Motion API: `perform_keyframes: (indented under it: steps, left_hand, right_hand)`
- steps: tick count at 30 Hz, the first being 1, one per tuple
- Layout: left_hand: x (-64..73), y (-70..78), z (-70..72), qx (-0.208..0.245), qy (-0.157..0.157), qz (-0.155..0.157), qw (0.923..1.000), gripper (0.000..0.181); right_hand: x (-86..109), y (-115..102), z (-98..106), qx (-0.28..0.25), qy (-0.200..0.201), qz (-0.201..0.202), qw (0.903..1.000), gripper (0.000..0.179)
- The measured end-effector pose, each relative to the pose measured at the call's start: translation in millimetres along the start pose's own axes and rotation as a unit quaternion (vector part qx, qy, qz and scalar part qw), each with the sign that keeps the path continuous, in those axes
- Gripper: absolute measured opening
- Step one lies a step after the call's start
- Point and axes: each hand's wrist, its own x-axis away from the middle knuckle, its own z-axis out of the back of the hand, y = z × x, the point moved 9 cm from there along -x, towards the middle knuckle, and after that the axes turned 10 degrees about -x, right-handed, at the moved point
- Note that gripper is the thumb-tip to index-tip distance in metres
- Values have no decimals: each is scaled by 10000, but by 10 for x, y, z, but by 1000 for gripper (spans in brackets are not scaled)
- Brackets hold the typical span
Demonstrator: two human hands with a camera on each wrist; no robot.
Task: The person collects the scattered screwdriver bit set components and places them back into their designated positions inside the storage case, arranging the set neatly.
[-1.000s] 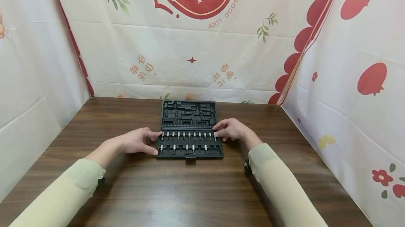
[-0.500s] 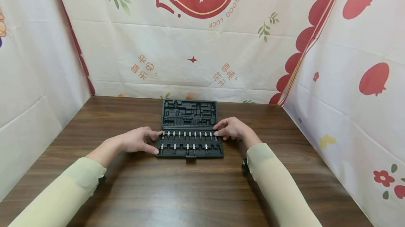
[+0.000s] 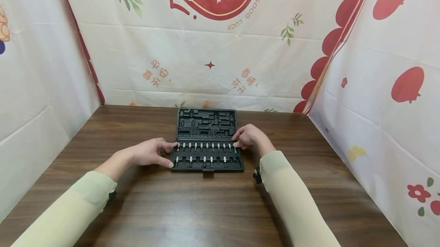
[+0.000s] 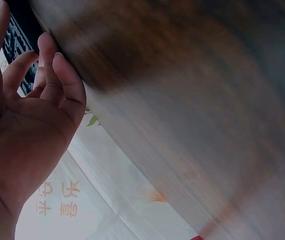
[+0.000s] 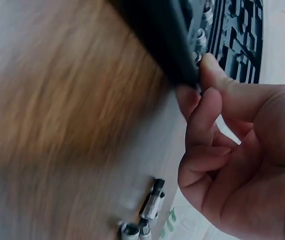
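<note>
A black socket case (image 3: 201, 153) lies unfolded on the table, its moulded lid (image 3: 193, 122) at the back. Silver bit sockets (image 3: 212, 146) fill the back row, with several more spaced along the front row. My left hand (image 3: 147, 153) holds the case's left edge, thumb at the near corner and index finger higher up. At the opposite edge, thumb and index finger of my right hand (image 3: 252, 138) pinch the end bit socket (image 3: 235, 150) of the back row, partly covering it. In the right wrist view, the thumb (image 5: 213, 70) meets that socket; the other fingers are curled.
The brown wooden table (image 3: 206, 208) carries the case toward its back. Printed cloth walls (image 3: 209, 44) enclose the back and sides. A few metal bit sockets (image 5: 152, 205) show beyond the right fingers in the right wrist view.
My right forearm has swung slightly left, and the right hand has turned a little with it. The left hand keeps its place on the case. The case stays put.
</note>
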Motion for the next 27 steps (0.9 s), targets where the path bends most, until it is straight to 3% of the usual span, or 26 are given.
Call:
perform_keyframes:
  steps: [4,7,18,27]
  left_hand:
    - [-36,13,-13,9,-2,-45,10000,90]
    - [-45,12,-23,65,-26,-61,10000,90]
    - [-22,-43,6,56,-17,34,10000,92]
    - [-5,-13,-31,186,-45,22,9998,90]
  right_hand:
    - [-25,13,2,57,-18,-130,9999,13]
    - [-38,16,-3,114,-60,-12,9999,13]
    - [-14,127,4,-483,-92,588,9971,22]
    - [13,237,-7,-918,-225,580,9938,25]
